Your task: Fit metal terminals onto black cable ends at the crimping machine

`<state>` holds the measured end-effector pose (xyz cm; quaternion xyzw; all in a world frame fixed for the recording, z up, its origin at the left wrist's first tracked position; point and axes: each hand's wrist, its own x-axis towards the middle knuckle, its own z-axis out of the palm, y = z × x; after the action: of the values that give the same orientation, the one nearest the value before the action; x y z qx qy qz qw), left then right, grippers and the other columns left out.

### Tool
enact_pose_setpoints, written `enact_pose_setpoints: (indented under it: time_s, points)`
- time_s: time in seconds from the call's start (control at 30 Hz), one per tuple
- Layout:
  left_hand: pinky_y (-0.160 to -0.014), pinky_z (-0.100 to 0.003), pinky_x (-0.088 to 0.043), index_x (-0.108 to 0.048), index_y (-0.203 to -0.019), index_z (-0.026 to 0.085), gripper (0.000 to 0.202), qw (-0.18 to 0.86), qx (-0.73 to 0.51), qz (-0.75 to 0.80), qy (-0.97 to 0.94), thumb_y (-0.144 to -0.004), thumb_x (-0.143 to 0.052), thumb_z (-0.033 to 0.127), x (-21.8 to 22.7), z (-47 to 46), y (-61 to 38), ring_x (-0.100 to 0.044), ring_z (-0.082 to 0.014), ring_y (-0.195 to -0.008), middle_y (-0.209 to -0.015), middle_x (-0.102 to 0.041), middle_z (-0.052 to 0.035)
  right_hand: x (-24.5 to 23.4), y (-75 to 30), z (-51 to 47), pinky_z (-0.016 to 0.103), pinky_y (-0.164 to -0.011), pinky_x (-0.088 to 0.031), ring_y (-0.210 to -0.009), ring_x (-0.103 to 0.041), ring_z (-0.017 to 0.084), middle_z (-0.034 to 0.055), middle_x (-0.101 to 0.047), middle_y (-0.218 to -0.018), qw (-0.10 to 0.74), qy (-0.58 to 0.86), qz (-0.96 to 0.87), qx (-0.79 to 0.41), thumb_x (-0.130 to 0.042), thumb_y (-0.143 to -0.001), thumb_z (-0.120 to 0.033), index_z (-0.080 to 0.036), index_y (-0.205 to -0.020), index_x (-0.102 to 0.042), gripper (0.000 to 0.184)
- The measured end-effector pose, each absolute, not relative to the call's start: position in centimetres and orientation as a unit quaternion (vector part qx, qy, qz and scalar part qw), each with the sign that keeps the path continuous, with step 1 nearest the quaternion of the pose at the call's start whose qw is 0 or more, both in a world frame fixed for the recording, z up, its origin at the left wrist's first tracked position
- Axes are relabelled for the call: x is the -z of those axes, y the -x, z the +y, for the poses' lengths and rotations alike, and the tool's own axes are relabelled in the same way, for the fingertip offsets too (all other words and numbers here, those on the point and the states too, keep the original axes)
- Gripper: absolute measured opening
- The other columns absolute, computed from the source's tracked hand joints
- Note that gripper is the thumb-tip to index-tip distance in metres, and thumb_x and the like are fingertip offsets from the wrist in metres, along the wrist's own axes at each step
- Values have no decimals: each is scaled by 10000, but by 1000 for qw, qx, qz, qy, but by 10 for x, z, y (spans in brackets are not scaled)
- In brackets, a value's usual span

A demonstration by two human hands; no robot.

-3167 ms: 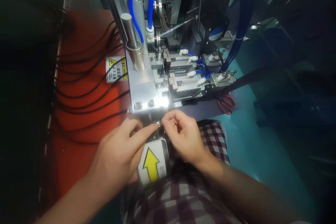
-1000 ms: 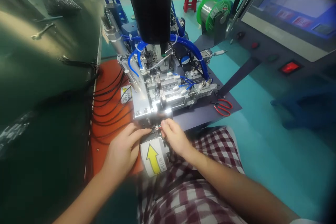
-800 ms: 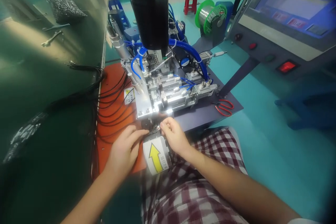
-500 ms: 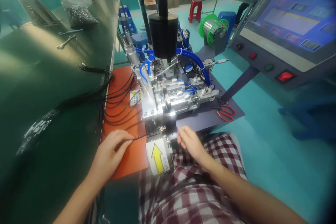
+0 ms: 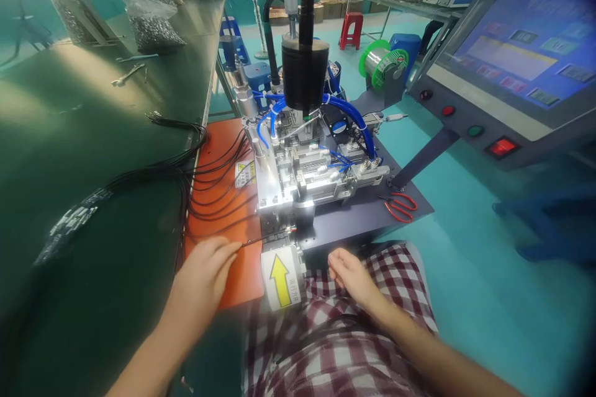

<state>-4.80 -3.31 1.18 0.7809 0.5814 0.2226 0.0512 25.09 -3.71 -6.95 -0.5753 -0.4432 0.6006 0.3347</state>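
Note:
My left hand point(image 5: 207, 273) pinches a thin black cable point(image 5: 256, 239) above the orange plate point(image 5: 244, 273). The cable's far end, with small coloured wires showing, lies at the front of the metal machine point(image 5: 307, 180). Over my lap, to the right of the yellow arrow label point(image 5: 280, 279), my right hand point(image 5: 349, 273) is closed with its fingers curled. Whether anything small is between those fingers cannot be made out. More black cables point(image 5: 218, 167) run from the machine's left side across the orange plate onto the green table.
Red-handled cutters point(image 5: 400, 206) lie on the machine's dark base at right. A control panel with a screen point(image 5: 521, 49) stands at the right. Behind is a green solder wire spool point(image 5: 382, 63). A bag of small metal parts point(image 5: 151, 25) sits on the green table point(image 5: 93, 136).
My right hand has drawn back from the cable end, down and to the right. My left hand keeps its pinch on the cable. The view has tilted up slightly.

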Motion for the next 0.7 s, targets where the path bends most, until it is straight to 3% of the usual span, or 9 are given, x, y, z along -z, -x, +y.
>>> enact_pose_setpoints:
  time_s: [0.13, 0.23, 0.37, 0.53, 0.7]
  points:
    - [-704, -284, -549, -658, -820, 223, 206, 114, -225, 567, -784, -920, -524, 343, -18, -9, 51, -668, -189, -796, -849, -694, -42, 70, -247, -37, 238, -447, -281, -417, -357, 82, -52, -522, -547, 329, 566, -444, -612, -555, -820, -671, -220, -666, -470, 484]
    - [-719, -308, -531, -636, -786, 223, 221, 122, -226, 567, -782, -926, -515, 344, -17, -5, 50, -660, -201, -810, -841, -698, -39, 71, -247, -39, 238, -444, -282, -422, -358, 83, -51, -523, -559, 328, 563, -445, -614, -544, -838, -652, -219, -684, -482, 463]
    - [-774, -350, -495, -662, -851, 227, 215, 104, -233, 565, -785, -952, -501, 328, -13, -12, 51, -650, -219, -856, -893, -716, -48, 65, -249, -39, 240, -455, -284, -442, -364, 90, -48, -531, -568, 326, 567, -451, -608, -559, -857, -581, -218, -705, -490, 399]
    - [-821, -352, -509, -693, -935, 227, 227, 69, -245, 511, -821, -959, -470, 264, -8, -13, 59, -654, -219, -879, -938, -729, -66, 38, -229, -16, 257, -569, -370, -597, -487, 124, -28, -580, -663, 356, 556, -476, -581, -618, -855, -435, -200, -795, -584, 244]
    - [-836, -367, -521, -694, -1040, 243, 293, 12, -215, 467, -858, -948, -422, 186, 3, -9, 72, -659, -224, -911, -993, -727, -75, 23, -194, 14, 241, -479, -350, -474, -447, 93, -35, -588, -654, 369, 541, -459, -601, -540, -888, -469, -203, -763, -537, 294]
